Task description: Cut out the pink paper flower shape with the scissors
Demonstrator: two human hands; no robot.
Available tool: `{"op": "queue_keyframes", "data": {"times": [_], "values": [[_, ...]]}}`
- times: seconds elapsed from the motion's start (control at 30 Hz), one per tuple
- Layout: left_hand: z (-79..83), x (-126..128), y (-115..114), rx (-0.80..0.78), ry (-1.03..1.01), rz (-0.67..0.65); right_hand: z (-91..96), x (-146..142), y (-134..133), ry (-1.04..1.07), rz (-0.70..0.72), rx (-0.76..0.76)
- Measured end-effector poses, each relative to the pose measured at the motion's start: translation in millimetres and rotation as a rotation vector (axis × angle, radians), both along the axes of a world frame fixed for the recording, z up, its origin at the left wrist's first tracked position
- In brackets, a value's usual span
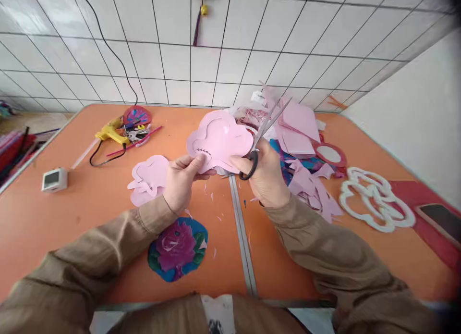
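A pink paper cutout (221, 137) with a wavy, cloud-like outline is held up above the table in front of me. My left hand (183, 178) pinches its lower left edge between thumb and fingers, beside a row of small dark marks. In my right hand (267, 173) are scissors (254, 163) with black handles, their blades pointing up and away to the right, slightly apart. The right thumb also rests on the cutout's lower right edge. Left of my left hand, more pink cutouts (149, 175) lie on the table.
On the orange table (108, 190) lie a yellow glue gun (112, 131), keys (136, 133), a small white device (54, 179) and a rose-patterned piece (178, 250). To the right are pink scraps (313, 190), stacked pink sheets (298, 122), white cloud-shaped frames (374, 199) and a phone (441, 221).
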State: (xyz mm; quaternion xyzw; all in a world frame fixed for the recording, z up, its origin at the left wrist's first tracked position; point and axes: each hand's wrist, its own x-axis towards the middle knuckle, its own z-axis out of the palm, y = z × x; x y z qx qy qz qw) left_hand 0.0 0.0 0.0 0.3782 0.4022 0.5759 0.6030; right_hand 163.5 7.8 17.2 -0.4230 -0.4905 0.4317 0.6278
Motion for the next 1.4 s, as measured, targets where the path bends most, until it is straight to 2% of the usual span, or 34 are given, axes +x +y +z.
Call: {"op": "queue_keyframes", "data": {"times": [0.33,0.53,0.7,0.83,1.13,1.4], "values": [[-0.1,1,-9,-0.003,0.037,-0.039,-1.2,-1,0,0.049,-0.010,-0.078],[-0.9,-1,-10,0.016,0.027,-0.108,0.7,-1,0,0.073,-0.020,-0.053],[1.1,-2,-13,-0.040,0.074,-0.178,1.5,0,2,0.080,-0.048,-0.048],[1.7,0,-16,-0.060,0.062,-0.167,-0.2,1,3,0.078,-0.058,-0.047],[0.1,1,-20,0.022,0.154,-0.130,-0.4,1,4,0.088,-0.095,-0.058],[1.8,2,-21,0.020,0.138,-0.119,2.9,-2,1,0.090,-0.068,-0.069]]}}
